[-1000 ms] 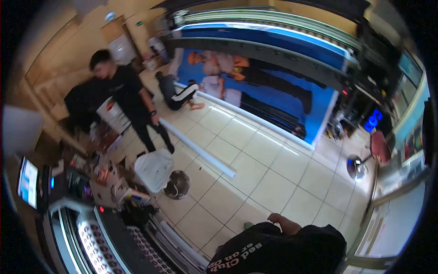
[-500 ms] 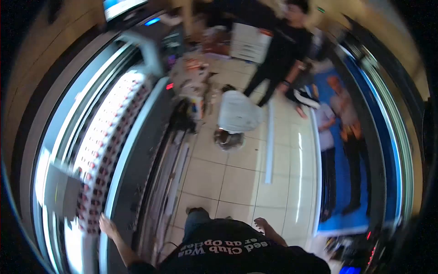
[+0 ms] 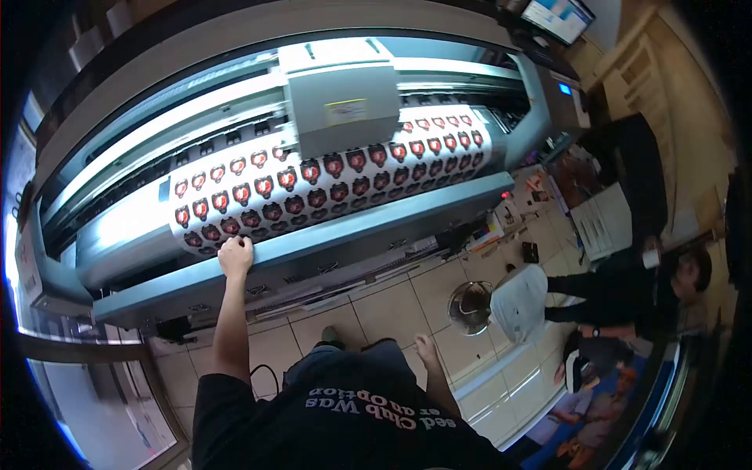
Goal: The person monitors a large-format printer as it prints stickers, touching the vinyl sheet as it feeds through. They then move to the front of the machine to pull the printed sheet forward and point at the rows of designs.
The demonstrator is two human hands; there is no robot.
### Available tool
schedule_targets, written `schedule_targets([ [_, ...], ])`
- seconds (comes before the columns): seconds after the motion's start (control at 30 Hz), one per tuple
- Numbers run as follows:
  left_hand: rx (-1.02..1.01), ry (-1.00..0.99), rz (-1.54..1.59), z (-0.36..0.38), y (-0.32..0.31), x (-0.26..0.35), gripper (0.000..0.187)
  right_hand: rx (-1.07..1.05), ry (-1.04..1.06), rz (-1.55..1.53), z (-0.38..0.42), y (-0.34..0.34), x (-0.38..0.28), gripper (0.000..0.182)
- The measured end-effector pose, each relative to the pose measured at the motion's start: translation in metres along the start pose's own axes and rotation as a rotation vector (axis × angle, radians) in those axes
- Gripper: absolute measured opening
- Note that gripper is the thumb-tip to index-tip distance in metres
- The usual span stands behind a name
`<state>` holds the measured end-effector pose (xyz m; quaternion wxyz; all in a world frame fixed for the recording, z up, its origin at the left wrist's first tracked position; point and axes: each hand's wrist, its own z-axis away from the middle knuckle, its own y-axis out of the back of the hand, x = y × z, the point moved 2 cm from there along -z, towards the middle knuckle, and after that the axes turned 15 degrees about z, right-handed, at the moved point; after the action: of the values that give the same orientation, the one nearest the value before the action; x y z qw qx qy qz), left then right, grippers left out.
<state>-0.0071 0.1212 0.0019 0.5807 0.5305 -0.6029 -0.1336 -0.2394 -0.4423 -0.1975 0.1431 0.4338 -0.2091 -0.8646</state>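
A wide-format printer [image 3: 235,276] stretches across the view, with its grey carriage [image 3: 345,106] over the middle of the bed. Rows of red-and-black emblems cover the white printed sheet [image 3: 270,200], which curves down over the front. My left hand [image 3: 236,256] rests at the printer's front rail [image 3: 376,225], fingers curled over its upper edge, close to the sheet's lower left part. Below the rail, my right hand [image 3: 428,350] hangs beside my body with loosely bent fingers and nothing in it.
A person in dark clothes [image 3: 607,294] stands at the right near a white-covered stool [image 3: 518,305]. A large printed banner [image 3: 572,419] with figures lies lower right. Papers and boxes [image 3: 493,227] clutter the floor by the printer's right end. A monitor [image 3: 558,19] stands upper right.
My view has swung left, so the printer now spans the top and the other person appears at right. My left hand stays at the rail. The carriage now sits over the bed's middle.
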Motion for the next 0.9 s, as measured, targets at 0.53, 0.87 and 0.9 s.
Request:
schedule_targets([
  [0.53, -0.106, 0.129, -0.037, 0.006, -0.012, 0.044, 0.032, -0.357, 1.14, 0.544, -0.11, 0.035, -0.41, 0.021],
  [0.87, -0.262, 0.102, -0.175, 0.017, -0.109, 0.17, 0.05, -0.123, 1.447, 0.712, -0.215, 0.064, -0.458, 0.019],
  [0.9, -0.267, 0.066, -0.123, 0.016, -0.122, 0.185, 0.049, -0.13, 1.31, 0.95, -0.223, 0.068, -0.453, 0.029],
])
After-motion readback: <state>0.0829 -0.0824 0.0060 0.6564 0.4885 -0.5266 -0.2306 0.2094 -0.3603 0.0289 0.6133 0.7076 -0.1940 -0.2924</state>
